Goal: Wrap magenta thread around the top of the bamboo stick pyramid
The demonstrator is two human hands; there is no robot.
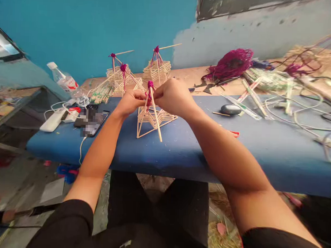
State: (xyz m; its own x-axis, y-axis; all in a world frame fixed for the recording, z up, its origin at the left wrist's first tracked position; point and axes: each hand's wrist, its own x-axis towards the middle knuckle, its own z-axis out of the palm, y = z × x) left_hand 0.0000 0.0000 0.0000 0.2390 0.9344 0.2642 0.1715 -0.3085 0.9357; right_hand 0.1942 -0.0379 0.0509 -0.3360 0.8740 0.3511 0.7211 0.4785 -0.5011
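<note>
A small frame of thin bamboo sticks stands in front of me on the blue tabletop, its upright sticks gathered at a magenta yarn knot. Loose strands of magenta yarn hang below that knot. My left hand pinches at the strands from the left, thumb and forefinger together. From the other side my right hand is closed with its fingertips at the yarn, close beside the upright sticks; its grip is partly hidden. Similar stick frames with magenta knots stand behind, against the wall.
Left of my arm lie a phone, a white power bank with cables and a plastic bottle. To the right are a dark computer mouse, plastic-wrapped sticks, a magenta yarn heap and a looped pale cable.
</note>
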